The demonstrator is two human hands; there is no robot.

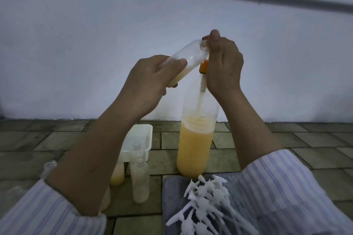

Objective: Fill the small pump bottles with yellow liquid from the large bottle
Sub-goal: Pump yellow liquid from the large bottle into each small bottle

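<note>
Filling barely begun: left hand [147,80] clasps a small bottle [183,61] holding little yellow liquid; right hand [223,66] pinches its neck above the large bottle [196,139]; several bottles [141,179] remain unfilled.

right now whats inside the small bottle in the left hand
A little yellow liquid pooled at the lower end of the small bottle; the rest looks empty. The left hand covers part of it.

Low on the floor the way is crowded: the large bottle [194,145] stands upright in the middle, with small bottles [141,179] and a white tub [140,135] clustered just to its left, and a heap of white pump heads [206,204] on a grey mat [173,196] in front (right against its base). Bare tiled floor [305,139] lies open to the far right and far left, and the space before the wall is free apart from the raised left hand [145,82] and right hand [223,66].
</note>
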